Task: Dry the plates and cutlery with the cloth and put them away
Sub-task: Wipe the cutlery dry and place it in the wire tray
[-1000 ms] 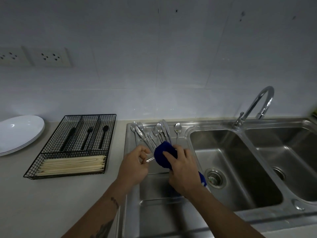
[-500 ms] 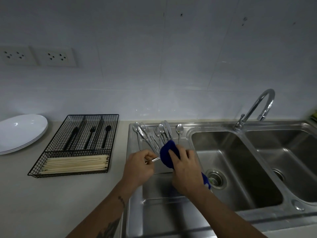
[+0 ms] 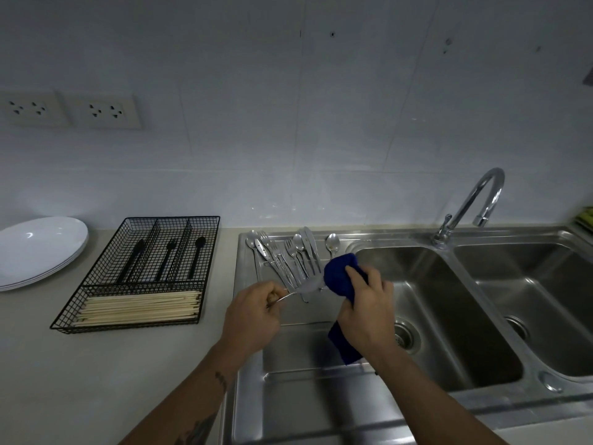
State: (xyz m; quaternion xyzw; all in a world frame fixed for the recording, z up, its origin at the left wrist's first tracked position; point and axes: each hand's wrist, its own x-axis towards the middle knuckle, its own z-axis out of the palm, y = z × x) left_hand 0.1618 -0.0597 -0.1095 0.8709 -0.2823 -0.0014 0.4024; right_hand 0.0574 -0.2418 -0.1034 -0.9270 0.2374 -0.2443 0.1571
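Fork (image 3: 306, 285) you're drying sits over drainboard (image 3: 288, 348), handle end pinched in your left hand (image 3: 253, 319), tines toward cloth. Makes sense, handle grip leaves wet end free for wiping. Right hand (image 3: 369, 308) curled round blue cloth (image 3: 340, 274), bunched at fork's head, loose tail hanging below wrist. Rest of cutlery (image 3: 288, 252) fanned out behind on drainboard, not dried yet I'd guess. Wire tray (image 3: 141, 274) sits just left on counter, handy drop-off. White plates (image 3: 38, 248) stacked far left.

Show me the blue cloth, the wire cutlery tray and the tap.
blue cloth (image 3: 339, 275): head view, on its bunched upper part.
wire cutlery tray (image 3: 210, 258): head view, on its right wall.
tap (image 3: 491, 178): head view, on the spout's curve.
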